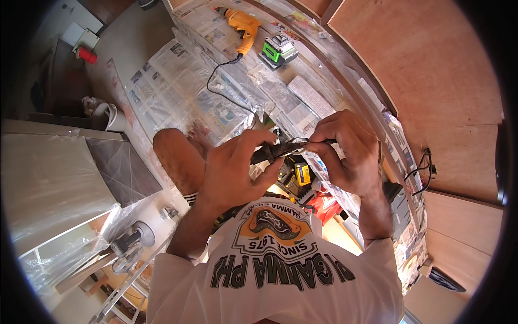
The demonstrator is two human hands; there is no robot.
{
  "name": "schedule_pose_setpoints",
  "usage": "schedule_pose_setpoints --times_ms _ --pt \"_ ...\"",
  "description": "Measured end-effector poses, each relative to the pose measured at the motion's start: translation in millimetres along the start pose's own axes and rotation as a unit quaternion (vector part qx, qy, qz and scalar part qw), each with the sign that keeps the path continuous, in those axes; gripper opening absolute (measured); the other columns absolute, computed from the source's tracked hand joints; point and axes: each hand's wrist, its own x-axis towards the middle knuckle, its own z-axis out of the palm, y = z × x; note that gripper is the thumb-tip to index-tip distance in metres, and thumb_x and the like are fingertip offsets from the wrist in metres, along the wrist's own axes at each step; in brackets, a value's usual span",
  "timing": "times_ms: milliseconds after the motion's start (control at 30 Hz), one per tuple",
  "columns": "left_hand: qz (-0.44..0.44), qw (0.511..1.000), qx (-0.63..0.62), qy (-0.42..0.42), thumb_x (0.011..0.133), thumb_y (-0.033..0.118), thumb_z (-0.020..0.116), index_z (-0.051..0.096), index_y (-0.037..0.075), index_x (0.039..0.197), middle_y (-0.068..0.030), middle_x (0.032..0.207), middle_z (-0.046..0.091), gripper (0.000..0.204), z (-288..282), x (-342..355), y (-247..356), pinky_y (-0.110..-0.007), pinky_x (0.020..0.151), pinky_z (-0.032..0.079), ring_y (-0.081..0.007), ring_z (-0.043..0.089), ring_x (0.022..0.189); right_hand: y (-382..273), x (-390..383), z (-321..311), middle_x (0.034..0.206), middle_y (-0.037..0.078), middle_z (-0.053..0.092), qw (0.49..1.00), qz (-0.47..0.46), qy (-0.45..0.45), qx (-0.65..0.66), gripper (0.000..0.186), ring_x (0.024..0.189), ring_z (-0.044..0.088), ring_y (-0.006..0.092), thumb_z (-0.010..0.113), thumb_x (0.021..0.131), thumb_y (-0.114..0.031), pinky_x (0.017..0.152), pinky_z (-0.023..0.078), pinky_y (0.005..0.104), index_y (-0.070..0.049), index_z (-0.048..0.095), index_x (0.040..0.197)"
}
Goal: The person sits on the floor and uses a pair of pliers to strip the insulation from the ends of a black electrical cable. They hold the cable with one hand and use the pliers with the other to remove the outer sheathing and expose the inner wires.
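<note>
My left hand (232, 164) is closed round the thick end of a dark, elongated piece (275, 151) that narrows toward the right. Thumb and fingers of my right hand (348, 154) pinch at its thin end, where a light, wire-like strand shows. The exact kind of this piece cannot be made out. Just below the hands, partly hidden by them, a heap of dark tools and small parts holds a yellow box (302, 174). A red plastic bag (324, 205) lies beside the heap, under my right wrist.
An orange corded drill (245, 29) lies on the newspaper-covered surface (162, 81) ahead, its black cable (210, 78) running toward my hands. Next to it stands a green and grey box-shaped device (279, 49). Wooden panels (431, 81) rise at right; a plastic-wrapped cabinet (54, 178) stands left.
</note>
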Motion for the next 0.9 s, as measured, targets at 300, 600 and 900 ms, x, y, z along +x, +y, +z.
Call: schedule_pose_setpoints --times_ms 300,600,900 --pt "0.014 0.999 0.031 0.0 0.083 -0.001 0.083 0.059 0.002 0.121 -0.0134 0.107 0.076 0.045 -9 -1 7 -0.028 0.071 0.06 -0.0182 0.076 0.086 -10 -5 -2 0.08 0.007 0.07 1.0 -0.007 0.018 -0.024 0.023 0.071 0.066 0.0244 0.086 0.075 0.0 0.064 0.048 0.0365 -0.005 0.067 0.087" --pt "0.062 0.997 0.022 0.027 0.081 -0.005 0.083 0.06 0.003 0.12 -0.0182 0.114 0.073 0.046 -9 -1 3 -0.03 0.071 0.06 -0.0229 0.075 0.089 -14 -11 -1 0.08 0.008 0.068 0.997 -0.05 0.037 -0.04 0.025 0.068 0.064 0.0237 0.085 0.074 0.001 0.059 0.047 0.0361 -0.004 0.066 0.088" --pt "0.096 0.995 0.036 0.018 0.076 -0.007 0.081 0.061 0.005 0.116 -0.0179 0.108 0.074 0.046 -12 -2 9 -0.037 0.076 0.056 -0.0292 0.072 0.088 -18 -11 -9 0.08 0.008 0.069 0.997 -0.057 0.035 -0.032 0.023 0.067 0.065 0.0232 0.086 0.074 0.0 0.058 0.047 0.0353 -0.004 0.067 0.085"
